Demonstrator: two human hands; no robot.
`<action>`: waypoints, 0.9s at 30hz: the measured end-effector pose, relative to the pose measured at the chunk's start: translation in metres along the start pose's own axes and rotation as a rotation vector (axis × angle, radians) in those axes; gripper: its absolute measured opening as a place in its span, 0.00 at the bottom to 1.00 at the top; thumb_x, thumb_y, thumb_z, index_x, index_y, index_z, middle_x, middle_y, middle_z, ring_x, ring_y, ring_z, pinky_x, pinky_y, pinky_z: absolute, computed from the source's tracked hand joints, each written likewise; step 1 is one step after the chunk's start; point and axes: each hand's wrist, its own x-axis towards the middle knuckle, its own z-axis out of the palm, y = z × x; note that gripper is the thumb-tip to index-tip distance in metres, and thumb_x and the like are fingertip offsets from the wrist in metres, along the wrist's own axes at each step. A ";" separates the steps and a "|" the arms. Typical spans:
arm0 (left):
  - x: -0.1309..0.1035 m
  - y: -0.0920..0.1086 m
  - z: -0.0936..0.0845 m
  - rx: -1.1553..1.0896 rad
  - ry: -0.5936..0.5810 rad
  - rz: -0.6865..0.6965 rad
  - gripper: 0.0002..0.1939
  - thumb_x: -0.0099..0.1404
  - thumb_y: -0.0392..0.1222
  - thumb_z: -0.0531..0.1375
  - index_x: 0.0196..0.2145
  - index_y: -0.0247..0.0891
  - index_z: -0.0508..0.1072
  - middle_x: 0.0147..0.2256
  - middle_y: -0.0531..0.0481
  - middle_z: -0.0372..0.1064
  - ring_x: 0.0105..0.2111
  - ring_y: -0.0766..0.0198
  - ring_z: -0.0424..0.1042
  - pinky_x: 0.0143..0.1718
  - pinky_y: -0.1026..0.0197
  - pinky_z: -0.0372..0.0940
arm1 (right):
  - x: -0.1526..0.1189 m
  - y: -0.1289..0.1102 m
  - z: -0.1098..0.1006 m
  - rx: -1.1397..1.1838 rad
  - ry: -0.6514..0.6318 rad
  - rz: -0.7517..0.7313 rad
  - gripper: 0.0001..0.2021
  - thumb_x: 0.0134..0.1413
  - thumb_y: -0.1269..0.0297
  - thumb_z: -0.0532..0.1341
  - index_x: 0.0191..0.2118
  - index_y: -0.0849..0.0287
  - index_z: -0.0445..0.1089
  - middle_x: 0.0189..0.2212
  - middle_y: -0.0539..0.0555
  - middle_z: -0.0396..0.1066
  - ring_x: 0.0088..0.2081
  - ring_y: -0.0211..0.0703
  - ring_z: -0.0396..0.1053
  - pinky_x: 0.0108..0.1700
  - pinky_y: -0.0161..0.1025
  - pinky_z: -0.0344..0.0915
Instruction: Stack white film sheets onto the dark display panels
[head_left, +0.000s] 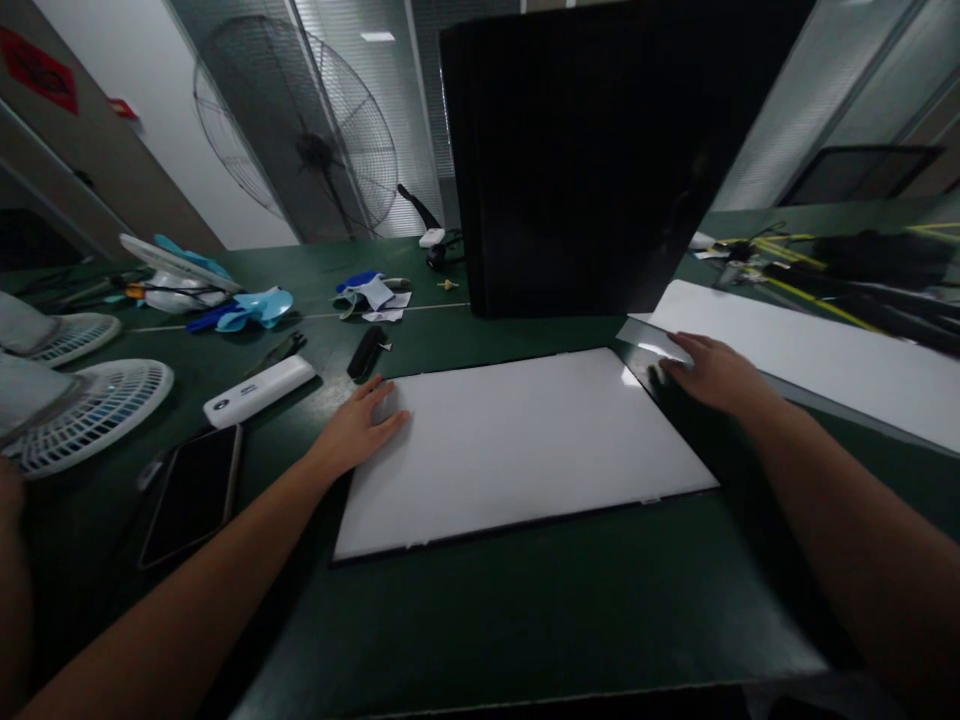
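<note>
Panel (517, 450) lies flat on the worktop (525, 620), your left hand (360, 425) spread on its edge; your right hand (712, 372) pinches a sheet (646, 337), not yet released.

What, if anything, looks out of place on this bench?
Nothing looks clearly spilled or broken. The untidiest spot is a loose, jumbled heap of blue and white scraps beyond the white panel's far left corner. The left hand rests on the panel, and the right hand holds a thin sheet; neither looks amiss.
</note>
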 end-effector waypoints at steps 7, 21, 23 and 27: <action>-0.002 0.000 0.003 0.021 0.021 0.009 0.36 0.69 0.64 0.52 0.65 0.37 0.64 0.71 0.36 0.52 0.68 0.42 0.59 0.69 0.42 0.54 | 0.004 0.012 0.017 -0.046 0.021 0.249 0.37 0.67 0.35 0.53 0.61 0.67 0.70 0.57 0.78 0.60 0.56 0.81 0.60 0.53 0.72 0.59; 0.001 -0.006 0.008 0.016 0.040 0.029 0.34 0.70 0.61 0.52 0.64 0.35 0.66 0.70 0.36 0.53 0.67 0.43 0.60 0.69 0.43 0.55 | 0.008 0.016 0.018 0.015 0.133 0.399 0.25 0.67 0.43 0.58 0.54 0.57 0.78 0.51 0.69 0.68 0.51 0.68 0.65 0.48 0.57 0.63; 0.001 -0.007 0.008 0.013 0.035 0.025 0.35 0.70 0.61 0.52 0.64 0.35 0.66 0.70 0.36 0.53 0.67 0.43 0.60 0.69 0.43 0.55 | -0.001 0.012 0.010 -0.016 0.187 0.355 0.23 0.70 0.47 0.56 0.54 0.61 0.77 0.50 0.69 0.69 0.53 0.66 0.63 0.50 0.55 0.61; 0.000 -0.007 0.007 0.006 0.032 0.031 0.35 0.70 0.61 0.52 0.65 0.34 0.65 0.71 0.36 0.52 0.68 0.44 0.59 0.69 0.44 0.54 | -0.020 -0.001 -0.017 -0.092 0.327 0.259 0.24 0.75 0.52 0.50 0.55 0.68 0.74 0.56 0.70 0.66 0.59 0.65 0.58 0.54 0.53 0.57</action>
